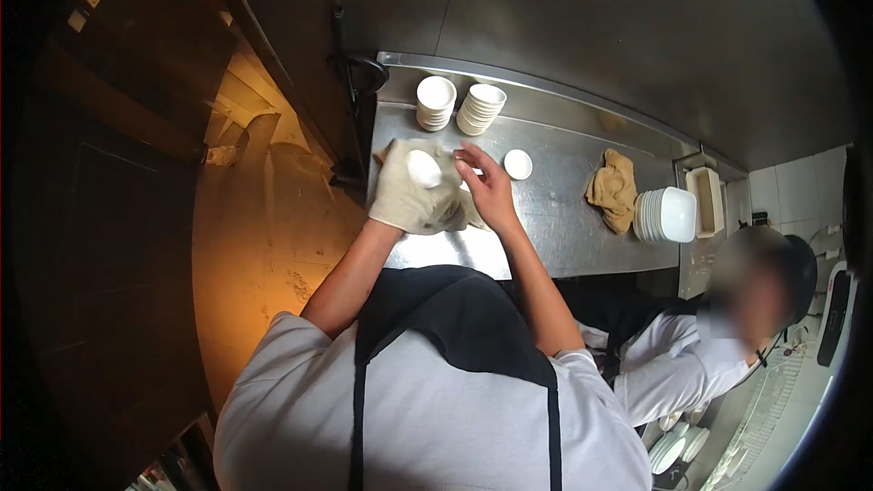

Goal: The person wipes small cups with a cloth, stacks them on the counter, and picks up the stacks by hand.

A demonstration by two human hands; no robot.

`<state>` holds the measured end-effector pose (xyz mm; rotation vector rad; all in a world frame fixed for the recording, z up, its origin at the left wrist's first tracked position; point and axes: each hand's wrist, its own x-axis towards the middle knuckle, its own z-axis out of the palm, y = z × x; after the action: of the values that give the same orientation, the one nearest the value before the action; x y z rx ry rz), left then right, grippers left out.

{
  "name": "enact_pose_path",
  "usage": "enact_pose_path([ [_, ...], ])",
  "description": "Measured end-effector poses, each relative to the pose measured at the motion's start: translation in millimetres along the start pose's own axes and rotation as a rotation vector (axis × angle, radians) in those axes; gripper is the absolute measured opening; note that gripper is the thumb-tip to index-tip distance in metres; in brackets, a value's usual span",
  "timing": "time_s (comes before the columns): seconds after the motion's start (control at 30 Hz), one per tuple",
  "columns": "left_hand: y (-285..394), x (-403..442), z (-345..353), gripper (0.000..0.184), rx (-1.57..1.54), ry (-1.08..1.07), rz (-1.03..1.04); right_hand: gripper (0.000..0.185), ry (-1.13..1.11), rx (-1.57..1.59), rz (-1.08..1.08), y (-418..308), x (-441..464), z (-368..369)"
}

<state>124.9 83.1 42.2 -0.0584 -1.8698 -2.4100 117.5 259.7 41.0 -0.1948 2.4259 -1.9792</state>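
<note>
A light cloth (400, 202) covers my left hand, and a small white dish (424, 169) rests in it, so the fingers of that hand are hidden. My right hand (485, 184) is bare, just right of the dish, with its fingers bent toward the cloth; part of something white shows beneath the fingers. Whether the right fingers grip anything is unclear. Behind my hands stand two stacks of small white dishes, one on the left (436, 105) and one on the right (481, 110). A single white dish (518, 165) lies right of my right hand.
The steel counter (564, 250) runs to the right. On it are a crumpled brown cloth (612, 191), a stack of square white plates (667, 215) and an oblong container (704, 202). A co-worker (677, 364) in a white shirt stands close at my right, near more plates (668, 451).
</note>
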Motion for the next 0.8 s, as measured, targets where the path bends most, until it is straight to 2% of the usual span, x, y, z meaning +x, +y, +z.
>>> enact_pose_path([
  [0.03, 2.7, -1.0, -2.8, 0.013, -0.133, 0.038, -0.081, 0.048, 0.029, 0.007, 0.007, 6.0, 3.1, 1.6],
  [0.07, 1.8, 6.9, -20.5, 0.013, -0.587, 0.065, -0.304, 0.052, 0.019, -0.134, -0.002, 10.9, 1.2, -0.3],
  [0.1, 0.9, 14.8, -38.1, 0.019, -1.041, 0.203, -0.522, 0.055, 0.006, -0.275, -0.011, 15.6, -0.6, -5.6],
  [0.17, -11.8, 25.4, -74.2, 0.019, -0.915, 0.195, -0.345, 0.065, -0.063, -0.508, -0.041, 27.3, -10.2, -7.1],
  [0.2, -8.5, 24.1, -82.5, 0.02, -0.747, 0.273, -0.215, 0.062, -0.14, -0.659, -0.196, 31.0, -21.9, -3.1],
  [0.23, -6.6, 22.8, -85.8, 0.024, -0.464, 0.307, -0.049, 0.058, -0.217, -0.807, -0.357, 33.8, -32.4, 1.5],
  [0.27, -5.2, 21.1, -89.4, 0.03, -0.175, 0.384, 0.098, 0.054, -0.344, -0.908, -0.345, 48.3, -40.1, 7.1],
  [0.3, -1.1, 24.8, -93.5, 0.031, -0.455, 0.425, 0.025, 0.05, -0.474, -1.004, -0.329, 51.9, -43.7, 13.4],
  [0.33, 4.3, 31.1, -99.3, 0.032, -0.737, 0.46, -0.045, 0.042, -0.395, -0.842, -0.381, 53.5, -51.8, 14.0],
  [0.37, 8.9, 35.7, -105.9, 0.033, -1.019, 0.49, -0.115, 0.042, -0.359, -0.75, -0.337, 44.3, -48.3, 16.0],
  [0.4, 9.8, 35.5, -105.6, 0.036, -0.64, 0.501, -0.046, 0.043, -0.325, -0.655, -0.288, 34.2, -47.2, 18.5],
  [0.43, 9.7, 30.8, -104.4, 0.037, -0.67, 0.404, -0.059, 0.043, -0.29, -0.563, -0.237, 23.7, -46.1, 20.3],
  [0.47, 24.6, 21.1, -92.3, 0.038, -0.699, 0.302, -0.075, 0.042, -0.162, -0.474, -0.321, 3.1, -43.1, 23.7],
  [0.5, 31.9, 15.9, -83.6, 0.04, -0.728, 0.194, -0.096, 0.048, -0.14, -0.44, -0.283, -20.8, -39.6, 26.0],
  [0.53, 21.2, 20.1, -81.9, 0.043, -0.908, 0.073, -0.248, 0.052, -0.07, -0.47, -0.447, -41.7, -35.0, 29.9],
  [0.57, 13.4, 20.7, -68.1, 0.046, -0.893, 0.093, -0.242, 0.057, 0.005, -0.503, -0.613, -59.7, -29.3, 33.8],
  [0.63, 48.7, -1.7, -23.1, 0.044, -1.01, 0.01, -0.245, 0.065, -0.104, -0.704, -0.89, -87.6, -14.7, 41.5],
  [0.67, 41.6, -3.9, -15.3, 0.041, -0.954, 0.001, -0.149, 0.064, -0.079, -0.713, -0.955, -90.4, -10.7, 44.9],
  [0.7, 36.7, -4.4, -11.1, 0.038, -0.897, -0.004, -0.054, 0.062, -0.052, -0.731, -0.901, -91.0, -10.0, 47.6],
  [0.73, 34.7, -2.4, -9.6, 0.034, -1.005, -0.14, -0.024, 0.06, -0.031, -0.751, -0.848, -92.6, -7.0, 48.1],
  [0.8, 52.4, -9.6, 4.8, 0.038, -0.702, 0.058, -0.025, 0.048, 0.014, -0.749, -0.718, -99.5, -7.3, 52.9],
])
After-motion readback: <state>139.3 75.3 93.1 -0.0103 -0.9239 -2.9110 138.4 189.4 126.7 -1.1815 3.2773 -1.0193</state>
